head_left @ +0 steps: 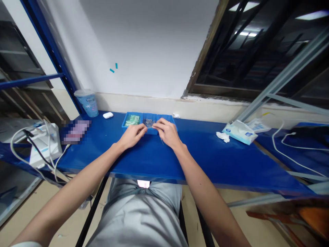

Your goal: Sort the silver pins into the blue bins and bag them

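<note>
Both hands meet over the front edge of a blue compartment tray (153,131) by the wall. My left hand (132,135) is closed in a pinch, its fingertips at the tray's middle compartment. Close beside it, my right hand (168,132) also pinches, palm down. What the fingertips hold is too small to name. A thin dark sliver (161,141) shows just under my right hand; whether it is held cannot be told. Small dark metal pieces (148,121), perhaps screws, fill the middle compartment. Green-and-white small items (133,120) lie in the left one. My right hand partly hides the right compartment.
On the blue table (205,161) stand a lidded cup (88,103) and a white case (108,115). A power strip with cables (45,145) lies left. To the right are a crumpled tissue (223,136) and a tissue pack (240,132). A metal post (272,79) slants upward.
</note>
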{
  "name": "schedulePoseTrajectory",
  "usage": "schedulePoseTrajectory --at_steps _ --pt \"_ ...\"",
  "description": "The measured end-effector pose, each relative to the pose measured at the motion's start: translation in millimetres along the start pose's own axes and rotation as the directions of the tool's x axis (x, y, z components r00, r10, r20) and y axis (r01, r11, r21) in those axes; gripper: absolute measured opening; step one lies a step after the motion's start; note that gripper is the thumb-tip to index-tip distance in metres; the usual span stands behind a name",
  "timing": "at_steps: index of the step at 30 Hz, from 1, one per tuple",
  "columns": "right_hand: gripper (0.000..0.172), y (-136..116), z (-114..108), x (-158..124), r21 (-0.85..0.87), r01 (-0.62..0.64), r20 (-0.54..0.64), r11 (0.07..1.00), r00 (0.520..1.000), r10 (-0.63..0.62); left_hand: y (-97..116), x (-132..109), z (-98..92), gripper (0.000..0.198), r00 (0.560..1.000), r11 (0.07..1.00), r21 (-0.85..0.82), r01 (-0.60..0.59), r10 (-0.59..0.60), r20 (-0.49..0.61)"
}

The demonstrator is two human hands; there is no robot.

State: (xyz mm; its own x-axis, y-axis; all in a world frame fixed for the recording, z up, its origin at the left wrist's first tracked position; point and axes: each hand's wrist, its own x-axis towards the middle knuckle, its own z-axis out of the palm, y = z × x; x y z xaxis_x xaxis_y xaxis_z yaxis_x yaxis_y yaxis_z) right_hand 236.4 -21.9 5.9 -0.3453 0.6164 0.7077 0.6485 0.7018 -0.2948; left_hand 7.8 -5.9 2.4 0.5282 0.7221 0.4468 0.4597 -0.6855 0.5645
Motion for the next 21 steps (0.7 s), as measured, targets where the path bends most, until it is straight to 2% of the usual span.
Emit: schedulePoseTrajectory --at_steps 3,5,6,9,12,17,21 --pt "0.029 5 -14 0 -0.061 -0.098 -0.225 0.993 0.971 0.082 5 3 -1.4 0.034 0.998 1.000 0.005 0.016 -0.016 0.067" --pt "0.032 9 -20 -1 -0.087 -0.199 -0.346 0.976 0.925 0.158 9 8 -0.5 0.032 0.984 0.996 0.079 -0.034 0.019 0.177" --pt "0.032 11 -22 -1 -0.102 -0.253 -0.369 0.962 0.908 0.200 11 11 0.9 0.030 0.970 0.988 0.128 -0.083 0.051 0.237" --pt "0.029 17 -21 -1 -0.163 -0.403 -0.300 0.901 0.890 0.344 17 21 9.6 0.026 0.917 0.935 0.274 -0.227 0.111 0.383" --pt "0.024 19 -16 0 -0.201 -0.461 -0.188 0.864 0.884 0.428 21 31 22.4 0.030 0.894 0.898 0.355 -0.261 0.086 0.440" --pt "0.024 15 -12 1 -0.170 -0.390 -0.125 0.905 0.920 0.372 24 39 38.6 0.027 0.881 0.881 0.383 -0.279 0.076 0.467" --pt "0.023 10 -12 1 -0.135 -0.339 -0.088 0.931 0.940 0.329 19 30 39.9 0.024 0.890 0.881 0.384 -0.275 0.083 0.448"
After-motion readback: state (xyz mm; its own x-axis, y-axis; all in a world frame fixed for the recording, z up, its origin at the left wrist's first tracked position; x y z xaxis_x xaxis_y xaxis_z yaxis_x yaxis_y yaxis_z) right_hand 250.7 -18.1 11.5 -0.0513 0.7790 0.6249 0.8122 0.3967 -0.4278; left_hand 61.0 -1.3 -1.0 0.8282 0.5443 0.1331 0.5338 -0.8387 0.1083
